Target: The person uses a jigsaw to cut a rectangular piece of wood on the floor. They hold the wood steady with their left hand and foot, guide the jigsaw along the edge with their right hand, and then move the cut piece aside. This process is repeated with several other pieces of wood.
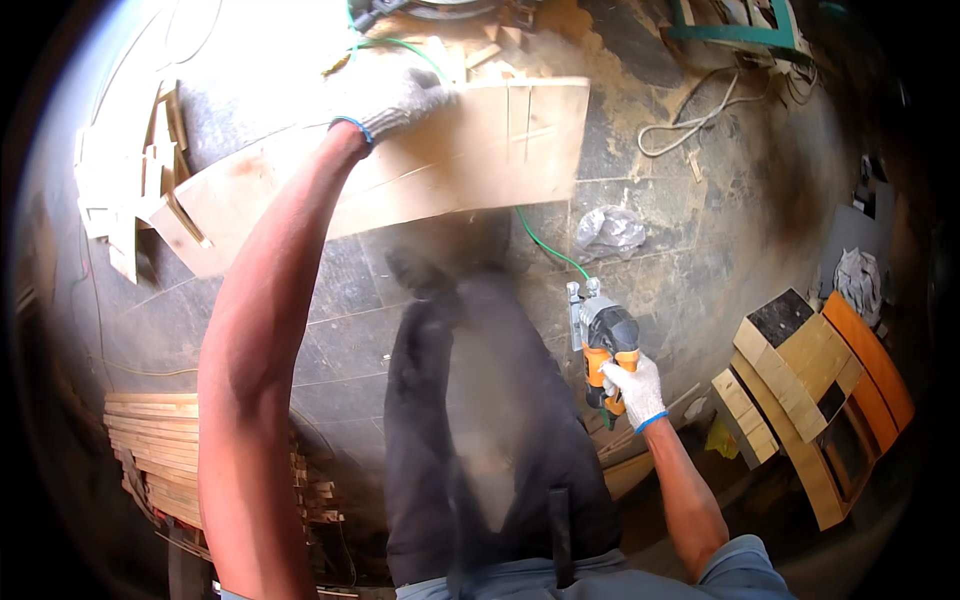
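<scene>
Trousers: dark trousers point(490, 440), dusty, closest to the lens, straight below the board.
Right hand: gloved right hand point(632, 388) below and right of the board, fingers clamped round the grip of an orange and grey nail gun point(605, 345), nose pointing up toward the board.
Hose: green hose point(548, 250) runs from the gun up under the board's lower edge.
Left hand: gloved left hand point(405, 105), arm at full stretch, fingers closed over the board's top edge.
Board: pale plywood board point(400, 170), held tilted above the stone floor point(340, 310).
Offcuts: wood scraps point(125, 190) just left of the board.
Risk: one-handed hold on a wide board may slip or swing; hose underneath could snag; finger on the gun could fire a nail.
</scene>
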`<state>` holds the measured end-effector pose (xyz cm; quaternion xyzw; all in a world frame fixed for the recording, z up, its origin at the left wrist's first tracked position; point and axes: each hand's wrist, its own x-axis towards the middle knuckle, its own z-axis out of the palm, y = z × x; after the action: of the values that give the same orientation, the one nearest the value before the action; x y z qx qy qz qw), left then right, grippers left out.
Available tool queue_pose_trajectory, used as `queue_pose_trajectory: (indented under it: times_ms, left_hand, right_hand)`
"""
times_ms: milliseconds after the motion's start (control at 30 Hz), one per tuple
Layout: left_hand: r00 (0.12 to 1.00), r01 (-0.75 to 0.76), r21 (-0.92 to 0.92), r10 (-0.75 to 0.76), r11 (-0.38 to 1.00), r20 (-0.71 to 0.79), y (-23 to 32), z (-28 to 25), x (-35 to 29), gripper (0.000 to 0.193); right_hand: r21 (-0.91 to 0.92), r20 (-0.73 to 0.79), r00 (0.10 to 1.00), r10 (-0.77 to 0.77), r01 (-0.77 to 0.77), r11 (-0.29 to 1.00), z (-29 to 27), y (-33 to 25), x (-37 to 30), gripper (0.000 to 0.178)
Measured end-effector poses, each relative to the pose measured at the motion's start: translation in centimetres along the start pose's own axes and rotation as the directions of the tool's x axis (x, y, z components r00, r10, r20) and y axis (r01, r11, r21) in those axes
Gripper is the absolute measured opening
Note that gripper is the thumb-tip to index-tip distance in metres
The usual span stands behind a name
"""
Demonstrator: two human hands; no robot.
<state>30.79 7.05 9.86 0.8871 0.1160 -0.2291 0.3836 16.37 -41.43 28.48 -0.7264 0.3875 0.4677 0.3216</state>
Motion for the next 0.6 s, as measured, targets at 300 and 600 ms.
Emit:
queue_pose_trajectory:
  times_ms: [300, 600]
  left_hand:
    - [0.999, 0.026, 0.01, -0.026, 1.0, 0.043, -4.0, 7.1, 4.1, 0.041]
    - [0.921, 0.2, 0.341, -0.057, 0.919, -0.385, -10.4, 11.4, -8.7, 0.045]
  right_hand:
    - [-0.045, 0.017, 1.0, 0.003, -0.003, 0.999, -1.1, 0.8, 2.3, 0.02]
    - [-0.062, 0.038, 0.999, -0.022, 0.024, 0.998, -3.8, -3.2, 1.2, 0.018]
